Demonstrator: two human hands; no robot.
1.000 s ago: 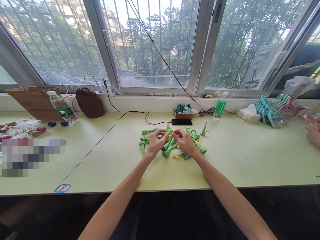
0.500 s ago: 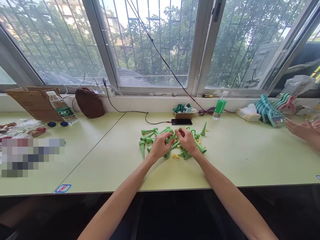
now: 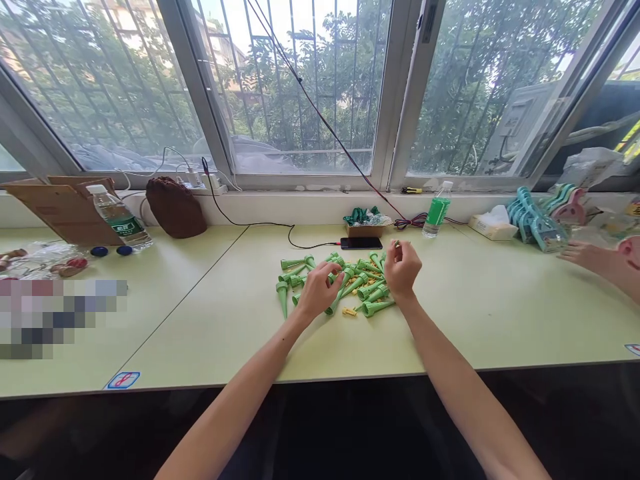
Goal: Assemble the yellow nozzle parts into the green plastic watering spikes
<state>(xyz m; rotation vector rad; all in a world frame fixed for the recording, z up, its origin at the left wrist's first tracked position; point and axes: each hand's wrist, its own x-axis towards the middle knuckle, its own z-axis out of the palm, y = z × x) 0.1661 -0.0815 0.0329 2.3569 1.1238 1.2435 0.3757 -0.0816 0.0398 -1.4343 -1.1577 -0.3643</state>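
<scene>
A pile of green plastic spikes (image 3: 373,308), each a tapering cone with a wider ribbed collar, lies in front of me on the table. Small yellow plastic pieces (image 3: 349,311) are scattered among and before them. At the pile's left side is my left hand (image 3: 317,292), its fingers bent but apart, beside a spike and with nothing visible in its grasp. My right hand (image 3: 403,270) is raised at the pile's right edge, fingers pinched together. A bit of green shows at its fingertips, seemingly a spike mostly hidden by the hand.
Behind the pile lie a phone (image 3: 361,243) on a cable and a small cardboard box (image 3: 364,231). A green-labelled bottle (image 3: 437,210), a tissue box (image 3: 494,227) and teal hangers (image 3: 535,217) stand to the right. Another person's hand (image 3: 593,260) is at far right.
My hands have moved apart. The right one has gone right and up from the pile's middle, covering where a spike stood upright; the left has stayed near its place, its fingers loosened.
</scene>
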